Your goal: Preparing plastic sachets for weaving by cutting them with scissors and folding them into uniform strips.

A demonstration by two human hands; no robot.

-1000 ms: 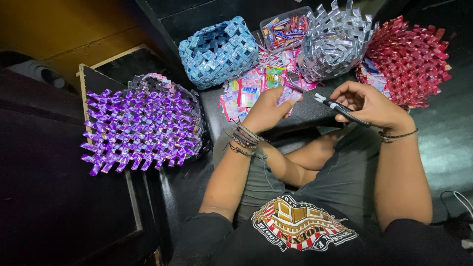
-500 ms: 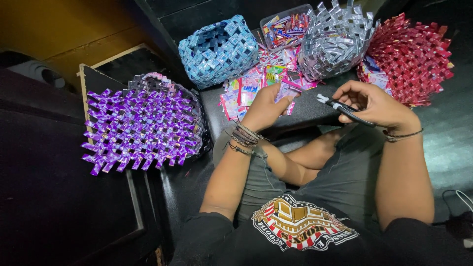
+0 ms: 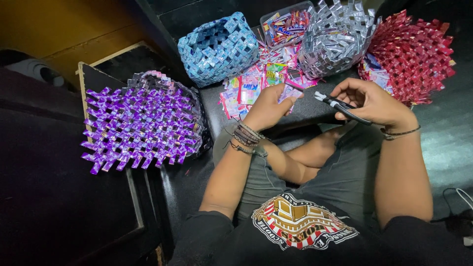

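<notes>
Here the left hand (image 3: 268, 106) pinches a pinkish wrapper (image 3: 289, 92) between its fingers at the near edge of the wrapper pile (image 3: 251, 88). The right hand (image 3: 374, 103), fingers curled shut, grips dark-handled scissors (image 3: 340, 106) just right of it. The thin wrapper could slip or get cut crookedly, I judge. Four woven baskets: purple (image 3: 143, 123), blue (image 3: 219, 47), silver (image 3: 337, 39), red (image 3: 414, 54); one clear tub (image 3: 288, 19).
</notes>
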